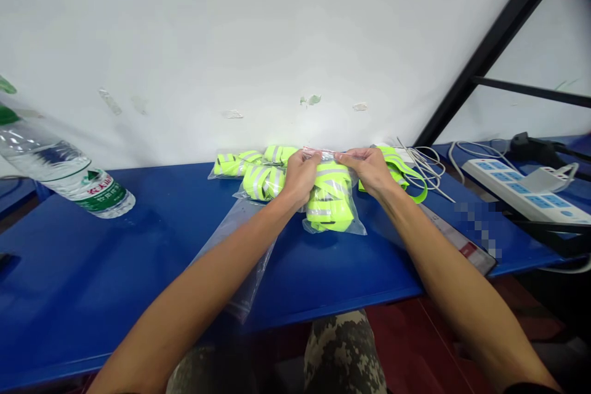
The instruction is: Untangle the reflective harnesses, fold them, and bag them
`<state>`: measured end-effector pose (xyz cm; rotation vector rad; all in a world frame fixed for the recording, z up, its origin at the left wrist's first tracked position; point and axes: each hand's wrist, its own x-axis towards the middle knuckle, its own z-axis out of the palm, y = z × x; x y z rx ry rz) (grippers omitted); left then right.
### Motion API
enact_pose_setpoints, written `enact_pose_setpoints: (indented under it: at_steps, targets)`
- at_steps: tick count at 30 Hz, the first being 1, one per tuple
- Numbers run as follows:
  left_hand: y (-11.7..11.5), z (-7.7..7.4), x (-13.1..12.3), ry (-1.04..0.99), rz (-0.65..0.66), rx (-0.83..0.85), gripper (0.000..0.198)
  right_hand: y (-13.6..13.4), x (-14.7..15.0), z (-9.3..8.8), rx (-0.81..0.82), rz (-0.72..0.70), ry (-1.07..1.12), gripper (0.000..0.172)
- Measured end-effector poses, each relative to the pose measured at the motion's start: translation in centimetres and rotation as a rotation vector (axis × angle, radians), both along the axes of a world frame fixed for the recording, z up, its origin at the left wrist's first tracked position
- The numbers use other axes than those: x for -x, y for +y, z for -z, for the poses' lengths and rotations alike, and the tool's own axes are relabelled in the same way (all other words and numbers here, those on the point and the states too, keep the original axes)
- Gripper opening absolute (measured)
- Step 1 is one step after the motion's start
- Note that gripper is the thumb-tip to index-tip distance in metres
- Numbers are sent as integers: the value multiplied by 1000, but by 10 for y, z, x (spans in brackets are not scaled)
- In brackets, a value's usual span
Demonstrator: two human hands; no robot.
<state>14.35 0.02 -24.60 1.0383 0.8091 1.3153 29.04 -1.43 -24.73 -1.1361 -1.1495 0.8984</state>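
Note:
A clear plastic bag [333,209] stuffed with a folded neon-yellow reflective strap stands on the blue table [138,246] in front of me. My left hand [301,175] pinches the bag's top edge on the left, fingers closed. At the right end of the same top edge my right hand [369,169] pinches it too. Behind my left hand lie more bagged yellow straps [258,178]. A loose yellow strap [401,173] lies just behind my right hand.
Empty clear bags [240,246] lie under my left forearm. A water bottle [64,175] lies on its side at the far left. White cables [429,166] and a power strip [526,188] sit at the right, by a black frame [484,49]. The white wall is close behind.

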Motion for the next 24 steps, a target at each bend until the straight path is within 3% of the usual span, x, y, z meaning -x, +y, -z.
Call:
enact_pose_setpoints:
  at_steps: [6, 10, 13, 16, 20, 24]
  targets:
    - [6, -17, 10, 75, 5, -66, 10, 0, -2, -3, -70, -5, 28, 43]
    - [16, -19, 21, 226, -23, -170, 9, -4, 5, -1, 3, -64, 28, 48]
    - [22, -22, 31, 306, -31, -217, 21, -5, 8, 0, 24, -111, 37, 50]
    - [20, -24, 34, 340, -12, -143, 35, -3, 7, -1, -62, -18, 95, 52]
    - [11, -18, 29, 460, -78, -93, 42, -5, 12, -3, -69, 6, 155, 52]
    - [4, -5, 25, 568, -213, -240, 45, -12, 29, -1, 49, -61, 73, 61]
